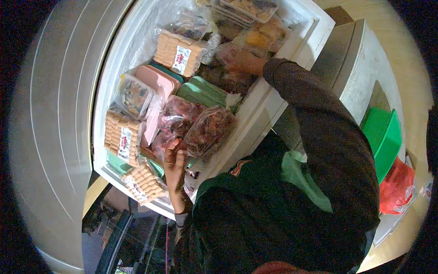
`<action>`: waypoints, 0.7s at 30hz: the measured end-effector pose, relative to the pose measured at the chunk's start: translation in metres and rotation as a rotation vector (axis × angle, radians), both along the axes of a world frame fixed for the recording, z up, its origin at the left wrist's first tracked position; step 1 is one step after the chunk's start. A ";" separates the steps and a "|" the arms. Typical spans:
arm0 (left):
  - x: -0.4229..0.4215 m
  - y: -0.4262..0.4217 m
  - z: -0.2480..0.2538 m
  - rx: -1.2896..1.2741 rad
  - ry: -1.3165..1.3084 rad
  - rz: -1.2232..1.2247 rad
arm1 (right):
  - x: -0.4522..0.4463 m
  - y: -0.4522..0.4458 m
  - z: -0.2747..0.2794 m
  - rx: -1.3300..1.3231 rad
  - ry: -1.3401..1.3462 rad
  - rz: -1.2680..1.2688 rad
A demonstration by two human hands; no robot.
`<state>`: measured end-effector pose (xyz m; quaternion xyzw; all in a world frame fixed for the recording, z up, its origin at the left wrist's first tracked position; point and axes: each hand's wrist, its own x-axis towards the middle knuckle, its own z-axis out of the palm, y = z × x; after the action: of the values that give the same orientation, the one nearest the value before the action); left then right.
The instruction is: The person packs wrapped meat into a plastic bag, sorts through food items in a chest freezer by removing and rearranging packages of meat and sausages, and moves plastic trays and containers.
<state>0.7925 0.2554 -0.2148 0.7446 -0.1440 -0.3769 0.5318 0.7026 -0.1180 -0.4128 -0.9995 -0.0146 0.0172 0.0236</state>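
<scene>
My left hand point(174, 165) is at the lower side of an open chest freezer point(260, 107), its fingers apart against a clear bag of dark red meat point(211, 131). Another bag of red meat point(179, 114) lies beside it. My right hand point(248, 63) reaches into the shaded far part, over dark wrapped packs; its fingers are too dim to make out. Between the hands sits a green container point(200, 92). A pink-lidded box point(157, 81) and a sausage pack point(179, 53) lie beyond it.
More sausage packs point(122, 137) and a clear tub of mixed food point(135, 97) fill the left side. Clear trays point(251, 9) stand at the top. The raised lid point(59, 114) is at the left. A green basin point(385, 137) and red bag point(397, 187) are at the right.
</scene>
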 end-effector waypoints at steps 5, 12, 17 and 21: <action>0.003 0.000 0.008 0.059 0.109 0.028 | 0.036 -0.032 0.048 0.609 0.469 -0.125; 0.002 -0.004 0.015 0.085 -0.097 -0.077 | -0.002 -0.044 0.161 1.222 0.242 -0.749; -0.009 0.007 0.004 -0.071 -0.190 -0.158 | -0.047 -0.057 0.118 1.588 -0.097 -0.801; -0.021 0.020 0.013 0.154 -0.260 -0.238 | -0.074 0.015 0.167 1.833 -0.287 -0.694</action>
<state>0.7713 0.2754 -0.2019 0.8032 -0.2693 -0.3475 0.4019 0.6282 -0.1033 -0.2456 -0.5359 0.2688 -0.1299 0.7897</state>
